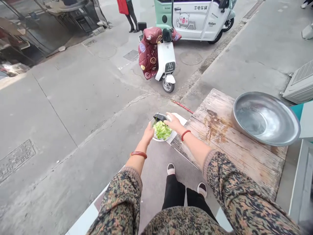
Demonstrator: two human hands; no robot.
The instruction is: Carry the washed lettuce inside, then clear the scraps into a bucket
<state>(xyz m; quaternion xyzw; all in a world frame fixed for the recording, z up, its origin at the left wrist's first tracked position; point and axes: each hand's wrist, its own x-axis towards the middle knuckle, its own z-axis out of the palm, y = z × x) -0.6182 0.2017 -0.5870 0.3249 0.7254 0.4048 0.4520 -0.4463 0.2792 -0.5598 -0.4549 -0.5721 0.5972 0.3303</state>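
Out in front of me, a white-rimmed bowl [160, 140] holds cut leafy greens [162, 130], pale green and yellowish. My left hand [148, 133] grips the bowl's left side, with the thumb up near the rim. Across from it, my right hand [174, 123] is closed on the far right side, its fingers reaching over the edge. A black ribbed object [159, 117] sits at the bowl's far edge between the hands; its kind is too small to make out. The bowl's underside is hidden.
To my right stands a weathered wooden table [246, 156] with a wet brown patch and a large metal basin [266, 119]. A scooter [166, 58] and a three-wheeled vehicle [190, 19] are parked ahead. A person [130, 16] stands beyond them. Grey mat [156, 182] lies underfoot.
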